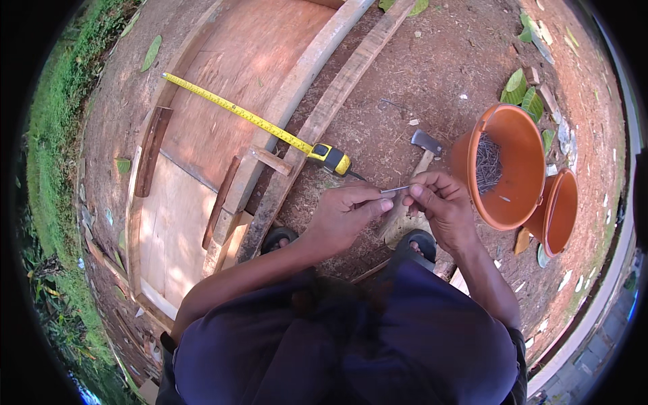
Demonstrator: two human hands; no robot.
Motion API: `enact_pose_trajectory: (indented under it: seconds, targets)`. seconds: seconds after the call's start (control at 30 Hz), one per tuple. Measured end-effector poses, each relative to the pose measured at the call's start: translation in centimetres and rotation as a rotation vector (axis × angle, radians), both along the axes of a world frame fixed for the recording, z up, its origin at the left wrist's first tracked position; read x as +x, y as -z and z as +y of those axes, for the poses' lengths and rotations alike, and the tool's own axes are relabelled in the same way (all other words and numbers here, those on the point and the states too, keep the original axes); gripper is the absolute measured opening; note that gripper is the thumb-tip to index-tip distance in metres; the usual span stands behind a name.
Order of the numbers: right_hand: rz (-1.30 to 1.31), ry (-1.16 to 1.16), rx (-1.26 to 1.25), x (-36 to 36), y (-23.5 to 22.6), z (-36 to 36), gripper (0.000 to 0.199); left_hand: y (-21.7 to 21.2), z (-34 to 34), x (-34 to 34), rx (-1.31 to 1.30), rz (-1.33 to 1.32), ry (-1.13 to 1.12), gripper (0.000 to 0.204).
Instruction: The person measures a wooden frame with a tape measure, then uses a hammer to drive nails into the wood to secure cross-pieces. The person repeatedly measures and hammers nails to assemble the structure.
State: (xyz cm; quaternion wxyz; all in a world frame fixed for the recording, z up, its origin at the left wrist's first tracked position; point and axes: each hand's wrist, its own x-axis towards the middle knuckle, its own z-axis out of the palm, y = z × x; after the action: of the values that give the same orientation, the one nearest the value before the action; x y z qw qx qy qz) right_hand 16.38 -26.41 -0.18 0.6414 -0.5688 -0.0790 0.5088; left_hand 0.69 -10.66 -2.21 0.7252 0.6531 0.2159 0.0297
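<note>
A thin metal nail [395,190] spans the gap between my two hands. Its left end is pinched in the fingers of my left hand [343,219], its right end in those of my right hand [442,209]. Behind the right hand lies a hammer [426,142] on the ground, its wooden handle running back toward my feet and partly hidden by my fingers. Right of the hands, an orange bucket [509,202] tilts toward me with many loose nails [487,164] inside. A yellow and black tape measure [331,160] lies beyond my left hand, its blade drawn out to the left.
On the left stands a wooden frame with a plywood panel [256,54], and a long plank [337,88] lies along it. Short wood blocks [154,152] sit against its edges. A second orange bucket [561,209] is at the right. Green leaves [516,88] litter the soil.
</note>
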Motion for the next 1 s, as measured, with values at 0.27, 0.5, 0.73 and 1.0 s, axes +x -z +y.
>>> enact_pose_trajectory:
  seconds: [0.27,0.5,0.73,1.0]
  targets:
    - [-0.096,-0.162,-0.039,-7.5,6.6,3.9,0.01,3.9,0.2,-4.8,-0.248,0.036,-0.437,0.016]
    - [-0.36,-0.278,-0.057,-9.4,8.6,4.2,0.02,5.8,0.4,-8.0,-0.298,0.025,-0.527,0.013]
    - [-1.208,-0.068,-0.746,-4.8,12.9,-3.3,0.044,7.2,6.8,-9.4,0.16,0.102,-0.669,0.016]
    - [-0.875,-0.081,-0.964,-4.3,12.0,-2.5,0.049,9.0,8.7,-9.2,0.566,0.094,-0.568,0.017]
